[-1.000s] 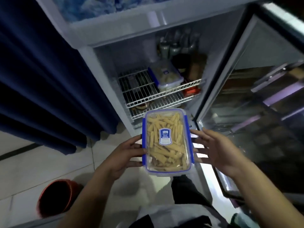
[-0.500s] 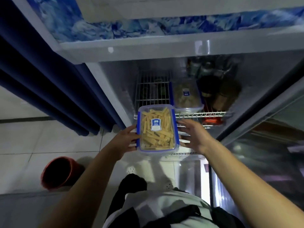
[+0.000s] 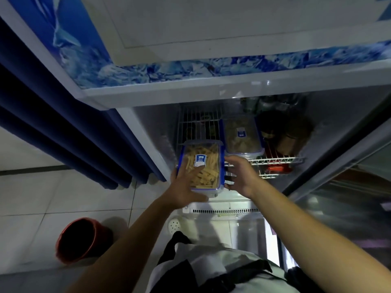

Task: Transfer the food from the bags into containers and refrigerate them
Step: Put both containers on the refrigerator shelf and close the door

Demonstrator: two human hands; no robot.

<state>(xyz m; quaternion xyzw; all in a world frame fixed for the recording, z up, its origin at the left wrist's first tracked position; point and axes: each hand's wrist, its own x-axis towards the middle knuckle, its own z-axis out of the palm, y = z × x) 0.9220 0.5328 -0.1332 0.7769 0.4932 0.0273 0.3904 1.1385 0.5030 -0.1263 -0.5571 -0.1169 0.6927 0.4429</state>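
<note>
A clear container with blue clips (image 3: 202, 166), full of pale yellow food sticks, is at the front edge of the white wire shelf (image 3: 277, 160) inside the open fridge. My left hand (image 3: 186, 187) lies over its near left corner with fingers spread on the lid. My right hand (image 3: 240, 176) presses its right side. A second lidded container of the same kind (image 3: 242, 136) sits on the shelf just right of it.
Dark jars (image 3: 285, 132) and bottles (image 3: 266, 102) fill the shelf's right and back. A red packet (image 3: 277, 168) lies on the lower rack. A blue curtain (image 3: 63, 123) hangs left of the fridge. An orange bucket (image 3: 78, 240) stands on the tiled floor. The open door (image 3: 349, 187) is at right.
Both hands have carried the container of sticks up and forward from waist height to the shelf's front edge. My left hand has shifted onto its lid.
</note>
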